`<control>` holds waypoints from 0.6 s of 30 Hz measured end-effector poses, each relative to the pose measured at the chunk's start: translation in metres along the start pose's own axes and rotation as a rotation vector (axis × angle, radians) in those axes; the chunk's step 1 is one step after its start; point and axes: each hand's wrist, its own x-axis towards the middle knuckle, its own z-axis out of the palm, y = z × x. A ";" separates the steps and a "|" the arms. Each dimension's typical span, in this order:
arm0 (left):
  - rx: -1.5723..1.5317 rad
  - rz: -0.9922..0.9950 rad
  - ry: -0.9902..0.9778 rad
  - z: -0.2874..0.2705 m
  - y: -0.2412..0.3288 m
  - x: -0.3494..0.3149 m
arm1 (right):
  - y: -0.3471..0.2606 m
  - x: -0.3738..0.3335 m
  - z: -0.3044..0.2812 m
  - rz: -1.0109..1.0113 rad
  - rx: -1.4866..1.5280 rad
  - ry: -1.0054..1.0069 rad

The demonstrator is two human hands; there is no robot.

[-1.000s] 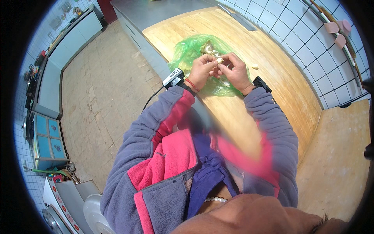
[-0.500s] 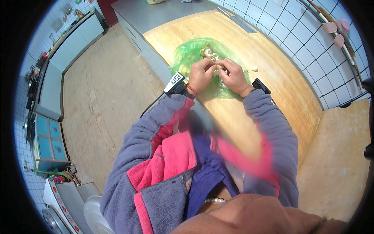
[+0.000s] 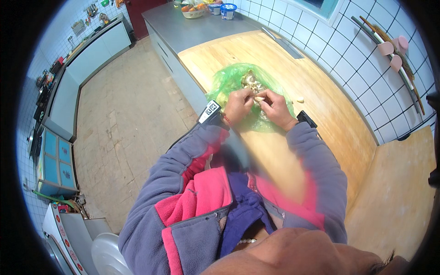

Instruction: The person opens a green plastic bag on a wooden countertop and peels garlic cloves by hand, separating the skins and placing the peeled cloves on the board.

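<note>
A pale garlic clove [image 3: 260, 98] is pinched between the thumb and fingers of my right hand [image 3: 274, 108]. Just beside it, my left hand [image 3: 238, 106] is closed with its fingertips pressed together; whatever they hold, if anything, is too small to make out. Both hands are over a crumpled green plastic bag [image 3: 229, 74] spread on the wooden board [image 3: 215, 52]. Garlic and loose skins [image 3: 251, 81] lie on the bag just beyond my fingers. A single whitish clove [image 3: 300, 99] rests on the board, right of the bag.
A knife with a broad blade [image 3: 288, 48] lies along the board's far edge by the tiled wall. Farther back on the grey counter are a bowl of orange fruit [image 3: 193, 13] and blue-and-white tubs [image 3: 228, 12]. A wall rack [image 3: 394, 55] hangs at right.
The head view has shifted, so more of the back counter shows. My fingertips have parted slightly, and the clove in my right hand is now plainly visible.
</note>
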 end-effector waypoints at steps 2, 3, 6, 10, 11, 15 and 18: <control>0.006 0.009 0.036 0.002 0.000 0.000 | 0.003 0.000 0.001 0.042 0.036 -0.014; 0.016 0.006 0.046 0.003 0.000 -0.001 | 0.004 0.000 0.002 0.052 0.081 -0.010; -0.014 -0.044 0.091 0.006 0.001 -0.002 | -0.002 0.001 0.003 0.071 0.113 0.004; 0.003 -0.067 0.117 0.008 0.001 -0.002 | -0.016 0.002 0.001 -0.081 -0.254 0.049; 0.010 -0.057 0.112 0.009 0.000 -0.002 | -0.019 0.002 0.000 -0.148 -0.380 0.063; 0.020 -0.026 0.107 0.011 -0.001 -0.003 | -0.025 0.002 -0.001 -0.261 -0.614 0.041; 0.010 -0.023 0.098 0.012 -0.001 -0.003 | -0.026 0.002 0.001 -0.261 -0.637 0.037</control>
